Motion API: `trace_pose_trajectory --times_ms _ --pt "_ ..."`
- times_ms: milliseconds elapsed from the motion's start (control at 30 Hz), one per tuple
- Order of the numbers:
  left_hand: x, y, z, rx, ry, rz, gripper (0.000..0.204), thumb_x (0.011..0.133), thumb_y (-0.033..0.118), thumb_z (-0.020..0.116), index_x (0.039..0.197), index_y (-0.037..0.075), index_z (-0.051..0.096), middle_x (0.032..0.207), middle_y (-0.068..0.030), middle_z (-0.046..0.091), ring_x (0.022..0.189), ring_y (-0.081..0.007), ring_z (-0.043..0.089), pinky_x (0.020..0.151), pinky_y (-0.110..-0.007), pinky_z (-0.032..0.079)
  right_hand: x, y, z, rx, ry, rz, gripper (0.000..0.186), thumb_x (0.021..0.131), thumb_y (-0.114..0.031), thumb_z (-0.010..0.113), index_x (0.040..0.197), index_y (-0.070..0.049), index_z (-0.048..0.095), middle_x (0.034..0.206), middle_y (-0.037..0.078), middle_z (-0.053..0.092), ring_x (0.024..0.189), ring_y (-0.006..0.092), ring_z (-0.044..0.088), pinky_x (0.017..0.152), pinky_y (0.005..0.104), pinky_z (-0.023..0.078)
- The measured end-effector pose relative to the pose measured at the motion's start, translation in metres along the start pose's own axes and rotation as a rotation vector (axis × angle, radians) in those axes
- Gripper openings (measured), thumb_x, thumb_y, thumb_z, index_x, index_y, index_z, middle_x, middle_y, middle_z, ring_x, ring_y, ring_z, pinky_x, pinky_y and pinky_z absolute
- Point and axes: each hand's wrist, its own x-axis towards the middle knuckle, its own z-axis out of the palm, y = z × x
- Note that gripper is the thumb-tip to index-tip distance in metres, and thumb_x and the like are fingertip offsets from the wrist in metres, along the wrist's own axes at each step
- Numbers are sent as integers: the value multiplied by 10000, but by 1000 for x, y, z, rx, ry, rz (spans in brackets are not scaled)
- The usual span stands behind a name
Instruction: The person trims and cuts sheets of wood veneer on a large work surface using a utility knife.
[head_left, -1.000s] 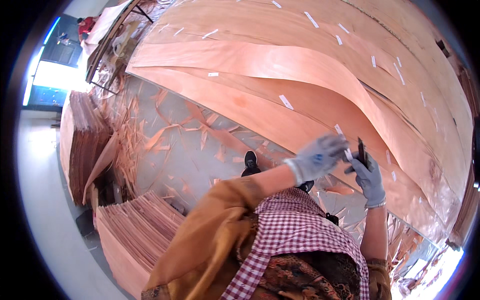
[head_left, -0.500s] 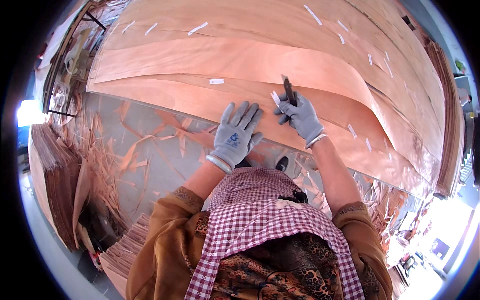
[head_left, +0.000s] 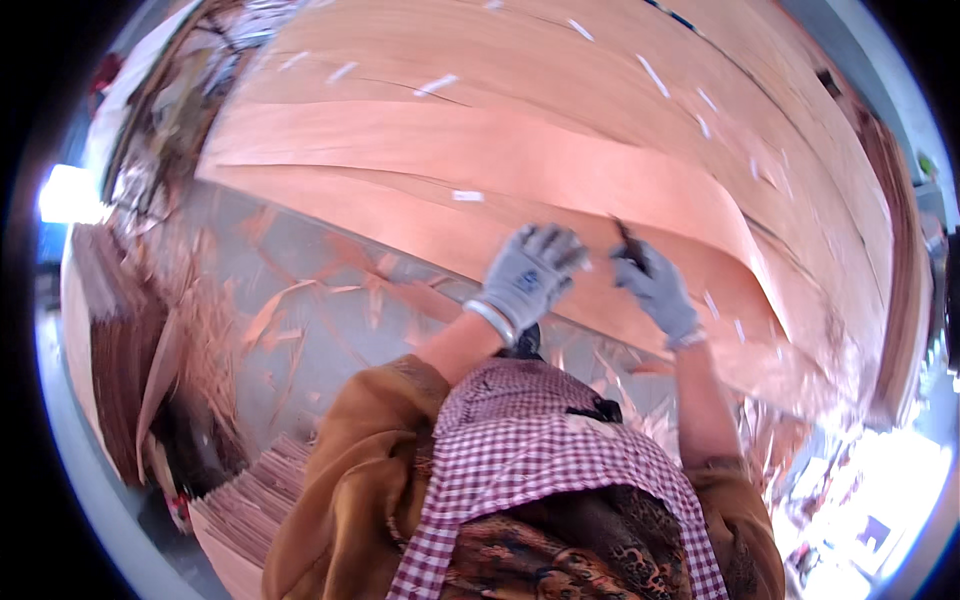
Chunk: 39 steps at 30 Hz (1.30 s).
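Note:
My left hand [head_left: 530,278], in a grey work glove, is over the near edge of a large veneer sheet [head_left: 330,190]. Its bent fingers are smeared by motion, and a small pale spot shows at their tips. To its right, my gloved right hand [head_left: 657,293] grips a dark knife [head_left: 628,240], with the tool's end pointing up and away from me. A gap separates the two hands. Just beyond them a short strip of white tape [head_left: 467,196] lies on the veneer. A loose, wavy veneer strip [head_left: 480,140] rests across the sheet farther off.
Several white tape strips [head_left: 436,85] dot the veneer. Veneer scraps [head_left: 275,310] litter the grey floor at left. Stacked veneer [head_left: 125,370] stands at the far left, with another stack [head_left: 250,495] by my left elbow. A rack-like frame [head_left: 165,90] is at the upper left.
My left hand has lifted from lying flat and moved right, its fingers now bent. The white strip seen in my right hand no longer shows there. The whole view has shifted slightly.

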Motion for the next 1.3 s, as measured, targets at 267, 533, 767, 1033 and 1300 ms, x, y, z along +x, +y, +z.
trace_pose_trajectory --times_ms 267,533,767,1033,1300 --pt "-12 -1 6 -132 222 36 518 840 336 596 1322 159 525 1410 -71 459 1299 -279 421 1099 -456 308 68 -12 -71 424 100 -113 525 909 -227 611 1382 -61 455 1195 74 603 836 103 625 489 184 399" --pt "-156 -35 -55 -34 213 -399 422 887 229 584 1274 61 569 1398 -143 473 1319 -358 398 1100 -474 314 167 -39 -255 493 681 -327 440 980 -257 420 1416 -193 428 1329 3 579 532 50 322 457 169 255" --pt "-382 -63 -8 -367 89 -1061 319 897 236 560 1136 29 601 1176 -222 593 1128 -407 532 946 -459 437 109 -61 -87 462 311 0 328 935 -408 561 1171 -181 583 761 -30 543 430 30 361 345 195 250" --pt "-463 -188 -73 -452 -391 -1142 284 860 146 521 1134 80 548 942 -221 663 923 -409 631 775 -497 495 104 -197 256 292 -570 50 382 972 -350 549 1099 -3 646 1007 77 680 781 119 642 606 213 471" --pt "-469 -344 -142 -449 105 -930 362 791 -41 515 1125 72 596 1106 -180 647 992 -364 625 833 -440 509 169 -294 377 410 -649 -26 430 970 -386 554 1050 29 636 958 116 680 717 153 630 648 265 511"
